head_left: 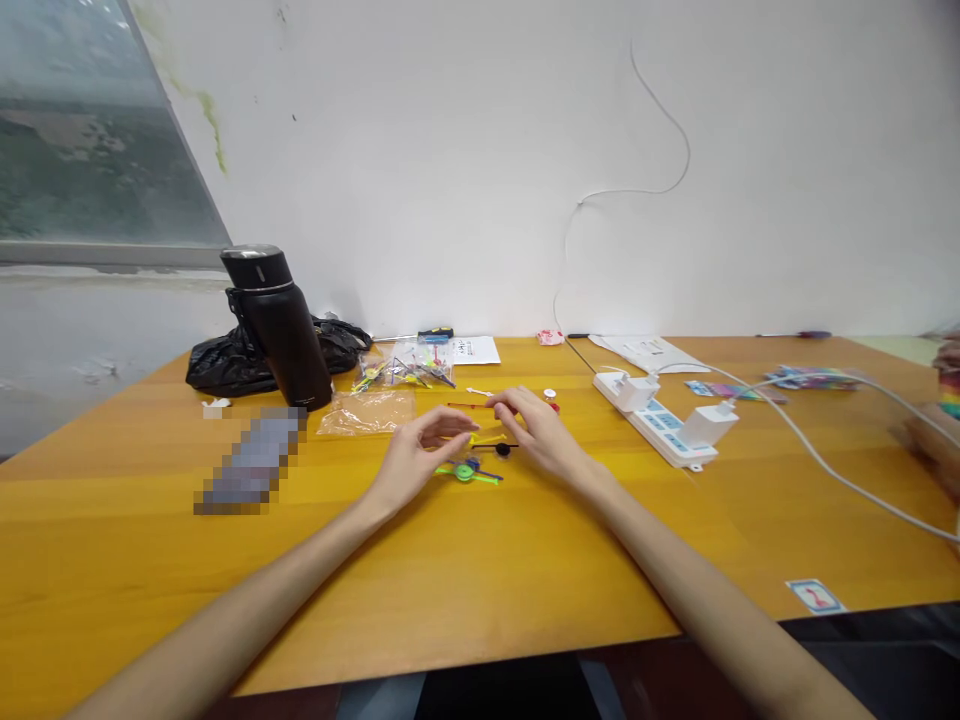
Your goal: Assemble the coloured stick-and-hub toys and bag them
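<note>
Several small plastic clock hands lie before me on the table. My left hand point(416, 455) is curved beside them, fingers and thumb apart, near a yellow clock hand point(489, 439). My right hand point(546, 436) has its thumb and index finger close together at the end of a thin red clock hand point(466, 405). Below the fingers lies a green clock hand point(465, 472) with a round middle, partly over a blue clock hand point(487, 474). A black clock hand point(502, 450) rests between my hands. Farther back is a white clock hand point(478, 392).
A black bottle point(281, 330) stands at left before a black plastic bag point(225, 365); a blurred-out flat object point(255, 460) lies nearer. Clear bags point(409, 365) hold coloured parts. At right are a power strip point(660, 425) with chargers, white cables and another person's hand point(926, 440).
</note>
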The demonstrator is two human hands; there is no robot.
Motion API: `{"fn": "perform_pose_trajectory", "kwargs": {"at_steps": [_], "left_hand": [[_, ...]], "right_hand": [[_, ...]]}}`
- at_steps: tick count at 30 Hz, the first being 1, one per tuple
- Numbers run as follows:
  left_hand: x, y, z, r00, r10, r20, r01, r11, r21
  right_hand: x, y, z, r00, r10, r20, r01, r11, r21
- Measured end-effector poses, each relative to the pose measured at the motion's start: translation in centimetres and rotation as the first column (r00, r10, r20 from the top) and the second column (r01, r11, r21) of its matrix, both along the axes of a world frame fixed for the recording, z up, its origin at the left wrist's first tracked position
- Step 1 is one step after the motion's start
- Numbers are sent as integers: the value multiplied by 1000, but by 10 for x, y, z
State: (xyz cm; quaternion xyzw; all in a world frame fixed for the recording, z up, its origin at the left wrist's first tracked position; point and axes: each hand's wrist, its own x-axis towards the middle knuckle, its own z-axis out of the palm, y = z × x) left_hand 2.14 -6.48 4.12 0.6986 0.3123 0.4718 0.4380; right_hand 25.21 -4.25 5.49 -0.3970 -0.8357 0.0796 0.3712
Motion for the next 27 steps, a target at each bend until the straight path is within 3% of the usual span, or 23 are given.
{"fn": "perform_pose_trajectory", "kwargs": {"at_steps": [4,8,12,21,27], "left_hand": [[0,9,-5,990,65,128,-54,995,-85],[0,11,-6,990,95,103,-83,990,-116],[0,9,-6,994,85,73,-77,991,-111],[1,11,-7,998,-9,59,20,983,-183],[0,12,-11,990,-87,115,117,950,-290]], "right_hand": [[-11,-9,-1,997,63,-53,-65,997,-45],[-23,-16,-4,987,143,-78,-149,985,-87],[-26,-17,-4,978,140,-156,-160,980,-121],[-38,-19,-9,913,110,-393,-202,958,-201],[-38,-19,-9,921,87,-379,-173,965,-198]]}}
